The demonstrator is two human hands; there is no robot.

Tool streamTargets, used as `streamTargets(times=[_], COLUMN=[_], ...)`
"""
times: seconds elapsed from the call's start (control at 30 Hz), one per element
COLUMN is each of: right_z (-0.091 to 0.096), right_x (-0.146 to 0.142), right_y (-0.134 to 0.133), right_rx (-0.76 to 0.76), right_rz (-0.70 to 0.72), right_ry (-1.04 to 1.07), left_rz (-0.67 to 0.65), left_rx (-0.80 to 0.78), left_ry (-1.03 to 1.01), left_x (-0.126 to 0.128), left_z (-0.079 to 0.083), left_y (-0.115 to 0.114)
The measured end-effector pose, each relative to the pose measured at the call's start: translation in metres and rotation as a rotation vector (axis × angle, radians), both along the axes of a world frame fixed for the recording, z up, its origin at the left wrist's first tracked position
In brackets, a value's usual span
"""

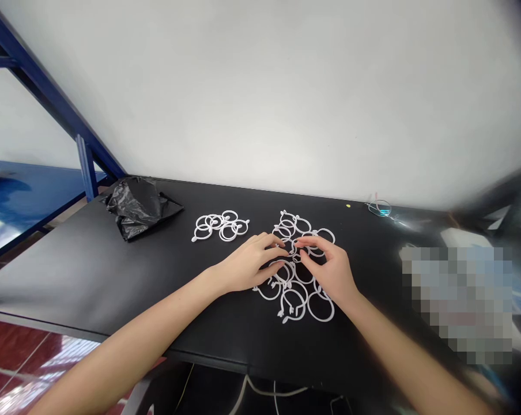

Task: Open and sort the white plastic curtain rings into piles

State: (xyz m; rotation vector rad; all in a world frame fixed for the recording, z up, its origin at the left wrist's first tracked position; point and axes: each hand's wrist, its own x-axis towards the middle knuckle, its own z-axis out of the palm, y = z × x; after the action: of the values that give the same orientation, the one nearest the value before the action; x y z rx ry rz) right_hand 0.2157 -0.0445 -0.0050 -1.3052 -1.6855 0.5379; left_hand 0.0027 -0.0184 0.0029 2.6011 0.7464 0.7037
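A spread-out pile of white plastic curtain rings [321, 306], with small knobbed ends, lies on the black table [226, 323]. Over the pile's left side, my left hand [256, 262] has its fingers stretched and apart, the tips close to the rings. From the right, my right hand [333, 271] bends thumb and index finger around part of a white curtain ring [297, 259] near the middle of the pile. The fingers partly hide that ring. A smaller group of white rings [229, 231] lies farther left, apart from both hands.
A crumpled black plastic bag [137, 204] rests at the back left. Toward the back right are a thin-rimmed glasses-like object [380, 208] and a yellow bit [348, 206]. A blurred-out item [459, 300] stands at right. Blue metal framing [48, 92] rises on the left; cables [260, 392] hang below the front edge.
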Motion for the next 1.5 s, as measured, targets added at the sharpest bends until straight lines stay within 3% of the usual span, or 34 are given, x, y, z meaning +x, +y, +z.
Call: streamTargets(times=[0.37,0.63,0.97,1.3,1.5], right_z=[-0.006,-0.010,-0.009,0.000,0.005], right_x=[0.001,0.004,0.007,0.015,0.014], right_y=[0.002,0.003,0.004,0.009,0.008], right_rx=[0.171,0.126,0.074,-0.012,-0.104], right_rz=[-0.017,-0.068,-0.071,-0.031,-0.020], right_ry=[-0.275,-0.394,-0.386,-0.313,0.057], left_rz=[0.010,0.005,0.004,0.002,0.003], left_rx=[0.022,0.020,0.030,0.036,0.022], left_ry=[-0.032,-0.039,-0.057,-0.049,-0.050], left_x=[-0.001,-0.001,-0.001,0.000,-0.002], left_z=[-0.003,-0.003,-0.002,-0.001,0.001], left_y=[0.003,0.004,0.003,0.003,0.004])
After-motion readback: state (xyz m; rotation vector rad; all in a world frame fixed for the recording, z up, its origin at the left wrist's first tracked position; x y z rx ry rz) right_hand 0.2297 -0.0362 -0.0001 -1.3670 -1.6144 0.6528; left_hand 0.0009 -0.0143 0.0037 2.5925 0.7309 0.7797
